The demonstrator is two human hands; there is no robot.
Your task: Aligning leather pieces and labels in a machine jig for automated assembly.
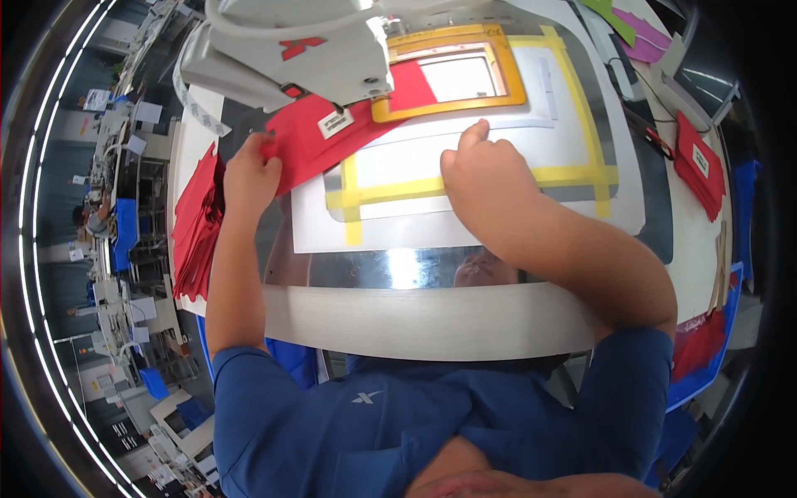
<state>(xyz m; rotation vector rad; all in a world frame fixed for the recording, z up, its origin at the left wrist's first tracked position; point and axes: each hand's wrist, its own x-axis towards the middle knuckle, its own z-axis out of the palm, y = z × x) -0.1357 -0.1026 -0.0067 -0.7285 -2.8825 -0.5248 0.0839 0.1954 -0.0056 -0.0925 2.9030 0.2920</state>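
My left hand is closed on the left end of a red fabric piece with a small white label. The fabric runs to the right, under a yellow-orange rectangular frame, and red shows in the left part of its opening. Over the fabric and the frame's left side hangs a white sewing machine head. My right hand rests on the white sheet just below the frame, index finger stretched out, the other fingers bent, with nothing visible in it. Yellow tape borders the sheet.
A pile of red fabric pieces lies at the left table edge. More labelled red pieces lie at the right, near a blue bin. Green and purple pieces lie at the far right. A curved metal edge borders the table nearest me.
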